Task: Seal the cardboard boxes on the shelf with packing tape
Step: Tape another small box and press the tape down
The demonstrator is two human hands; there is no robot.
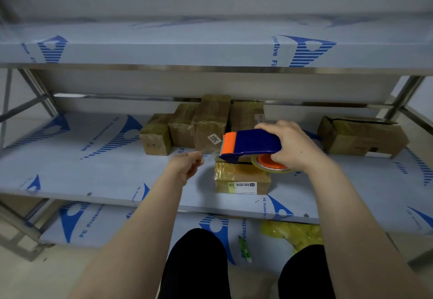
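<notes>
Middle shelf point(93, 172), small box point(242, 178) near its front edge: right hand point(296, 146) grips tape dispenser point(250, 144) just above it, left hand point(187, 167) pinches, apparently, the pulled-out tape end point(207, 153); next, press tape onto the seam.

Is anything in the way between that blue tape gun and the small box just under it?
Nothing visible. The right hand holds the tape gun over the front box, the left hand pinches the pulled-out tape beside it, and the other boxes stand behind.
</notes>
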